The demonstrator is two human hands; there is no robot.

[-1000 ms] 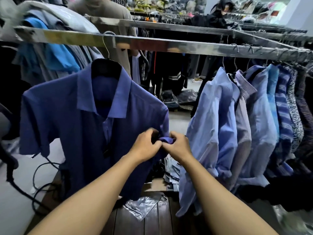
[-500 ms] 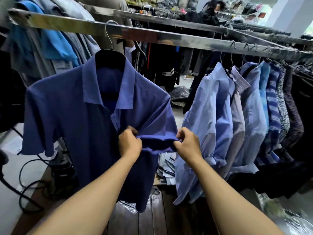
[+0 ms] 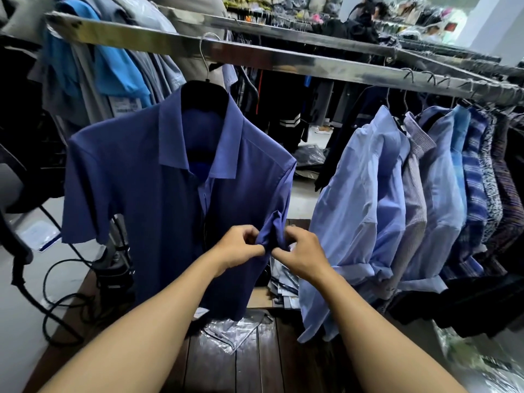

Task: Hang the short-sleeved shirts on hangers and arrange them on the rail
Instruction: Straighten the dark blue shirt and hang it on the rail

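Observation:
A dark blue short-sleeved shirt hangs from a black hanger hooked over the metal rail. Its right sleeve is bunched up low beside the body. My left hand pinches that sleeve's cuff from the left. My right hand pinches the same cuff from the right, the two hands almost touching. To the right, several light blue and patterned shirts hang in a row on the same rail.
Blue and grey garments are draped over the rail's left end. Black cables and a steamer stand sit at lower left. A plastic-wrapped shirt lies on the dark wooden surface below. More racks and a person stand behind.
My hands, which were stretching the sleeve hem apart half a second ago, have come back together on the bunched cuff. The view has shifted slightly right.

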